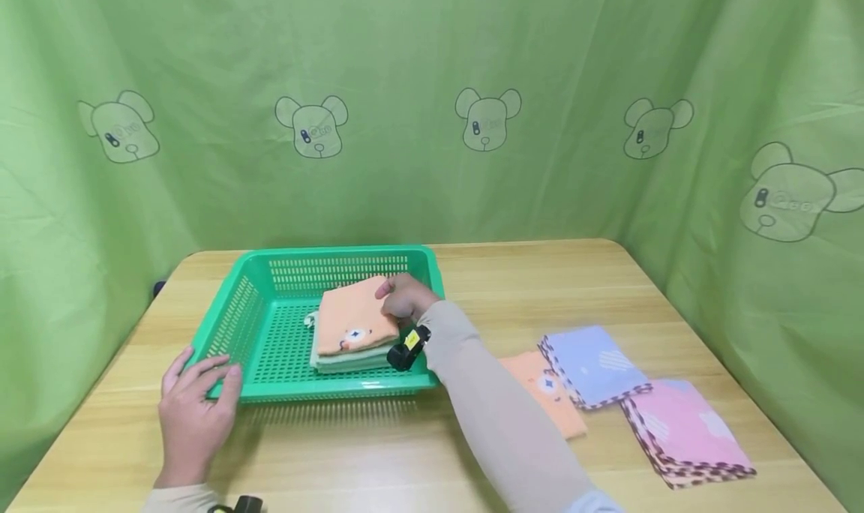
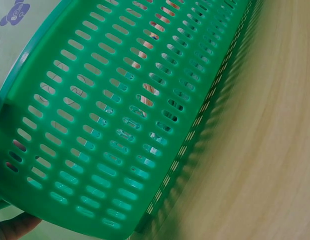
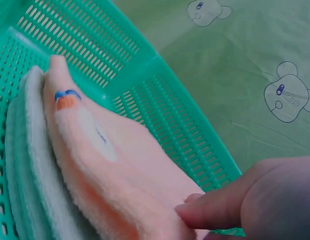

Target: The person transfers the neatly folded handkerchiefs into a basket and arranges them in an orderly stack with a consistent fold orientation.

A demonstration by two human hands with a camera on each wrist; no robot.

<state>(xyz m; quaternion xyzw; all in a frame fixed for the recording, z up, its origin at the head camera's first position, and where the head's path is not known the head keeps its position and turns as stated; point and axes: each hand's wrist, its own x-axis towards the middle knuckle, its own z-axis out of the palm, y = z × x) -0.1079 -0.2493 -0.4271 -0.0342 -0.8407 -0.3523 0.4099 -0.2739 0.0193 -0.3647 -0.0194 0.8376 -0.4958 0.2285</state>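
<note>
A folded orange cloth (image 1: 351, 314) with a cartoon face lies on folded pale green cloths (image 1: 354, 361) in the right half of a green plastic basket (image 1: 337, 385). My right hand (image 1: 407, 299) pinches the orange cloth by its right side, thumb on top. In the right wrist view the cloth's near edge bends up beside the thumb (image 3: 209, 210). At the basket's front left corner, my left hand (image 1: 199, 404) grips the rim. The left wrist view shows the slotted basket wall (image 2: 110, 120), with fingertips partly visible through the slots.
Right of the basket, another orange cloth (image 1: 540, 393) lies partly behind my right forearm. A blue folded cloth (image 1: 594, 367) overlaps it, and pink cloths (image 1: 691, 427) with checked edging lie nearer the right edge. Green curtains (image 1: 432, 183) surround the wooden table (image 1: 324, 453).
</note>
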